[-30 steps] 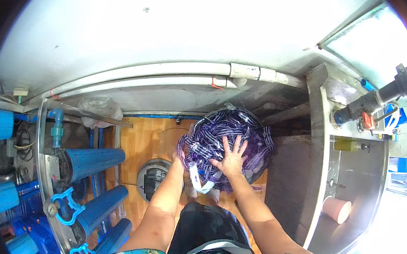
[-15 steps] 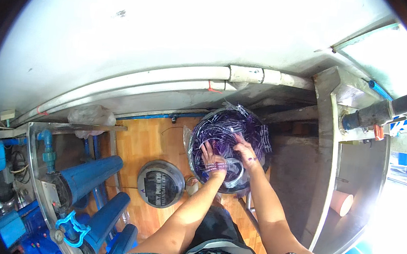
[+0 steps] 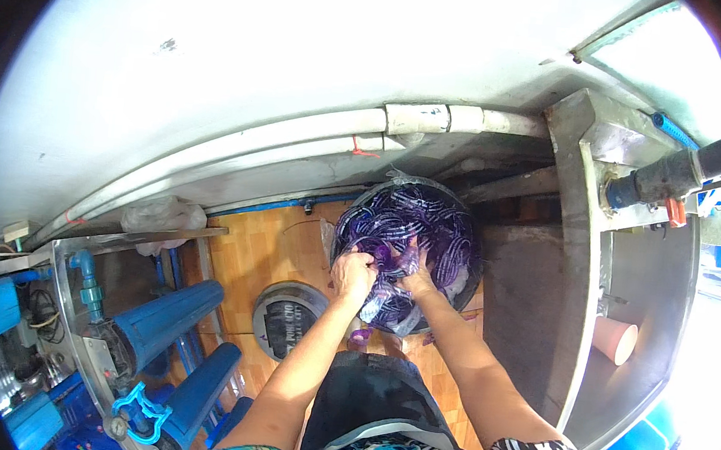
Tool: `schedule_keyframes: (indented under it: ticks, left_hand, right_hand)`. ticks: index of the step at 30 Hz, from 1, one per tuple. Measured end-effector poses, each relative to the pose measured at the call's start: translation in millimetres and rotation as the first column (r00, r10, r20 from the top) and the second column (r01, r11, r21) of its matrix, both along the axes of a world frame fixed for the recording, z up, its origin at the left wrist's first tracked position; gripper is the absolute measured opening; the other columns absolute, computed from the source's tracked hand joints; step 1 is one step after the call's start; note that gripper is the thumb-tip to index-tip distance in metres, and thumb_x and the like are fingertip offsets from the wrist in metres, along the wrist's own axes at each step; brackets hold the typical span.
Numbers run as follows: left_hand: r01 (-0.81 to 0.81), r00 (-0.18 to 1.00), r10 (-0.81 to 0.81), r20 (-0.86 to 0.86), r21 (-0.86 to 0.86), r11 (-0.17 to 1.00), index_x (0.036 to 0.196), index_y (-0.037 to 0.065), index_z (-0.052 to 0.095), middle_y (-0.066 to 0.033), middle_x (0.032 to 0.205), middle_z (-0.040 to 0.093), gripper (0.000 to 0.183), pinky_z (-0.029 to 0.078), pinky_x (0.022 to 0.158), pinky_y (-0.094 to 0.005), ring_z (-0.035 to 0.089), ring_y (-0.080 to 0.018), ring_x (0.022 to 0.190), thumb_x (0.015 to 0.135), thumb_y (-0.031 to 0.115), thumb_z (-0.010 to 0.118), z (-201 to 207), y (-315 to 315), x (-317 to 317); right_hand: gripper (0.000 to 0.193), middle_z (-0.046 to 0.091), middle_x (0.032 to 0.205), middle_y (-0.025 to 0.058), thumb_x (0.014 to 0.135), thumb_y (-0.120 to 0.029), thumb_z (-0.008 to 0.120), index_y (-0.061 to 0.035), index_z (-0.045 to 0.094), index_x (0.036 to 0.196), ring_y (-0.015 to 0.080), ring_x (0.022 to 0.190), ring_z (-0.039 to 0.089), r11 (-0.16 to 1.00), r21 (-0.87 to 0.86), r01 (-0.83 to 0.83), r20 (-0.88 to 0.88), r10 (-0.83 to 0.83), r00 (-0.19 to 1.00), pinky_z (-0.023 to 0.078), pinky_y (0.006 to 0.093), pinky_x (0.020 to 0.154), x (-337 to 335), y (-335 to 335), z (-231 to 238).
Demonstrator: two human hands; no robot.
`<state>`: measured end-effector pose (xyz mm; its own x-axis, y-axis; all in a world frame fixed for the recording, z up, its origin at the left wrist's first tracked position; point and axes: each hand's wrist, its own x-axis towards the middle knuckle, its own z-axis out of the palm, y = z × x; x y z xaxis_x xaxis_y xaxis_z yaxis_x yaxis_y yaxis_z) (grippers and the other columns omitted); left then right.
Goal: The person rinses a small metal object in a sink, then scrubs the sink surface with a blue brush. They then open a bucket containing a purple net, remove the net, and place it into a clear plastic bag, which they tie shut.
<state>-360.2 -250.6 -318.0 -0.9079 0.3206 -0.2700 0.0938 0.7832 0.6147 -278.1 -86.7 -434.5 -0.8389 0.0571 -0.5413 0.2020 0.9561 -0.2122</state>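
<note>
A round tub [image 3: 478,274] lined with clear plastic stands on the floor in front of me, full of purple-and-white patterned strips [image 3: 413,217] that lie in loose coils. Both my arms reach down into it. My left hand [image 3: 354,274] is curled closed on a bunch of the strips at the near left side. Close beside it on the right, my right hand [image 3: 414,274] grips more strips, some of them lying across its fingers. Crumpled clear plastic [image 3: 408,322] shows at the tub's near edge, below my hands.
A dark round lid-like disc [image 3: 283,321] with pale print lies left of the tub. Blue cylinders [image 3: 168,315] on a metal frame stand farther left. White pipes [image 3: 300,127] run along the wall. To the right are a metal frame [image 3: 584,270] and a pinkish cup [image 3: 614,340].
My left hand has gone from spread fingers to closed on strips, moving slightly left. My right hand has moved nearer to me and left. The white ring-shaped piece near my wrists no longer shows.
</note>
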Motion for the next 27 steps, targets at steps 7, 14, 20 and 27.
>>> schedule_keyframes:
  ticks: [7, 14, 20, 27]
  left_hand:
    - [0.228, 0.948, -0.243, 0.207, 0.092, 0.969, 0.093, 0.01, 0.073, -0.0162, 0.09, 0.069, 0.027, 0.054, 0.08, -0.0355, 0.068, -0.0298, 0.085, 0.078, 0.002, 0.053, 78.1, -28.9, -1.9]
    - [-0.644, 0.765, 0.628, 0.145, 0.144, 0.751, 0.123, -0.001, 0.053, -0.0132, 0.102, 0.064, 0.037, 0.047, 0.085, -0.0322, 0.06, -0.0193, 0.096, 0.086, 0.001, 0.051, -34.4, -53.3, -9.3]
    - [-0.705, 0.639, 0.38, 0.669, 0.311, 0.638, 0.11, -0.001, 0.063, -0.004, 0.096, 0.066, 0.03, 0.048, 0.078, -0.0294, 0.06, -0.016, 0.086, 0.081, 0.001, 0.069, -76.6, -83.9, 40.1]
    - [-0.364, 0.929, 0.358, -0.093, -0.046, 0.93, 0.082, 0.0, 0.06, -0.0217, 0.08, 0.06, 0.014, 0.046, 0.07, -0.0469, 0.059, -0.0423, 0.078, 0.082, 0.014, 0.062, -35.2, -61.8, 55.9]
  right_hand:
    - [0.056, 0.011, 0.153, 0.0139, 0.091, -0.026, 0.053, -0.0398, 0.035, 0.142, 0.0352, 0.137, 0.023, 0.98, -0.072, 0.186, -0.161, -0.196, 0.967, 0.03, 0.0423, 0.11, -3.0, 1.4, -2.0]
    - [0.059, 0.01, 0.153, 0.0219, 0.088, -0.014, 0.052, -0.0446, 0.04, 0.137, 0.0479, 0.139, 0.011, 0.968, -0.209, 0.138, -0.259, -0.191, 0.947, 0.02, 0.0529, 0.113, 3.7, 4.0, -44.3]
    - [0.056, 0.036, 0.14, 0.0248, 0.084, -0.003, 0.051, -0.0278, 0.049, 0.134, 0.0416, 0.126, 0.039, 0.983, -0.163, 0.08, -0.495, -0.152, 0.855, 0.034, 0.0499, 0.104, 1.8, 5.4, -17.5]
    - [0.072, 0.019, 0.151, 0.0226, 0.074, -0.006, 0.062, -0.0315, 0.043, 0.139, 0.0441, 0.138, 0.018, 0.792, -0.572, 0.214, -0.218, -0.398, 0.891, 0.017, 0.0527, 0.113, -1.5, 11.4, -11.3]
